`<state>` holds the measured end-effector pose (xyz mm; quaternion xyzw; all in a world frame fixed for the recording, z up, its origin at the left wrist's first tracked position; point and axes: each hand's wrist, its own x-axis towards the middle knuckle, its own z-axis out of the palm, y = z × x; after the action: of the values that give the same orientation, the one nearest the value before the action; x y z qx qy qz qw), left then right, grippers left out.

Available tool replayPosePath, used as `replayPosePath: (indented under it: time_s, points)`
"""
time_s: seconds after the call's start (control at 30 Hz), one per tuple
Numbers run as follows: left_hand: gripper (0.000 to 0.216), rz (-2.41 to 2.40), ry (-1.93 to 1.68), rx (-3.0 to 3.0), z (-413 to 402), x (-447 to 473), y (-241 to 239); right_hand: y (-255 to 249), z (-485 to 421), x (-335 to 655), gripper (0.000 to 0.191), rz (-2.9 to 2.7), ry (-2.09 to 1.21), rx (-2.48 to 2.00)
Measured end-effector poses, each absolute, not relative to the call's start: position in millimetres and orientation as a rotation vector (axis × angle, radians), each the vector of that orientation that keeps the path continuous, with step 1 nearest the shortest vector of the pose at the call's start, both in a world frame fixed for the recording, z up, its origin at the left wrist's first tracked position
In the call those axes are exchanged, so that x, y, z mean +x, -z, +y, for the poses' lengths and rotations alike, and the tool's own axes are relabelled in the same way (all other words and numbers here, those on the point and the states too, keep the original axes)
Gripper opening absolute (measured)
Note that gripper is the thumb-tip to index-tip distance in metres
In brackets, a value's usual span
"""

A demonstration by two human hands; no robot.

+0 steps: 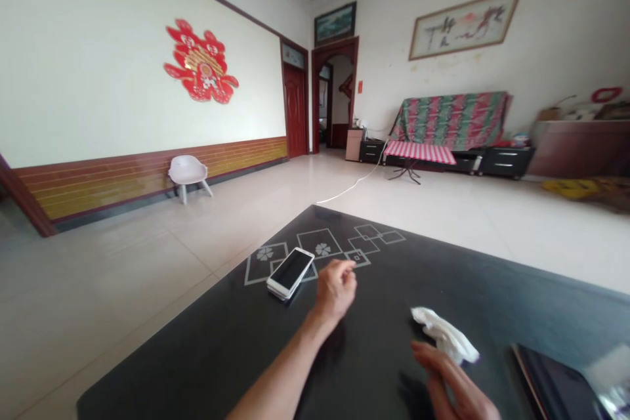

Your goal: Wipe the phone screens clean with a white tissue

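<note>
My left hand (336, 287) hovers over the black glass table (207, 348) with its fingers curled into a loose fist, nothing visible in it. Just to its left lie two stacked white phones (290, 272), screen up, on the table's white square pattern. My right hand (450, 384) is at the lower right, fingers stretched together, touching a crumpled white tissue (445, 333) that rests on the table; whether it grips the tissue is unclear.
A dark flat device (556, 387) lies at the table's right edge. Beyond is tiled floor with a white cable (354, 185), a small white chair (188, 174) by the left wall, a covered sofa (450, 121) and a low folding table (418, 154).
</note>
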<state>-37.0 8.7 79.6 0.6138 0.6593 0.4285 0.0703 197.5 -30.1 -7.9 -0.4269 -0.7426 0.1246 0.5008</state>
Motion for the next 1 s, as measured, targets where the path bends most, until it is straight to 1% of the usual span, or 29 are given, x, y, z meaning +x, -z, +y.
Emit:
replayPosePath:
  time_s: [0.07,0.13,0.17,0.27,0.43,0.57,0.77,1.0]
  points:
    - [0.038,2.185,-1.233,1.742,7,-89,-80,0,-26,146,0.023,-1.734,-0.484,-1.034]
    - [0.053,2.343,-1.123,1.645,2,-127,-76,-3,-19,98,0.028,-1.661,-0.709,-1.013]
    - [0.059,2.391,-1.053,1.604,-1,-140,-72,-3,-15,77,0.031,-1.601,-0.824,-0.976]
    - [0.067,2.453,-0.873,1.535,-8,-158,-59,2,3,23,0.038,-1.419,-1.092,-0.886]
    - [0.075,2.478,-0.718,1.544,-10,-158,-45,11,34,-28,0.044,-1.411,-1.081,-0.862]
    - [0.07,2.501,-0.673,1.545,-12,-159,-41,14,63,-47,0.044,-1.416,-1.049,-0.883]
    - [0.068,2.491,-0.714,1.554,-12,-161,-32,17,100,-61,0.047,-1.439,-1.091,-0.921]
    - [0.068,2.589,-0.816,1.591,-11,-154,-33,8,94,-61,0.045,-1.476,-1.155,-0.862]
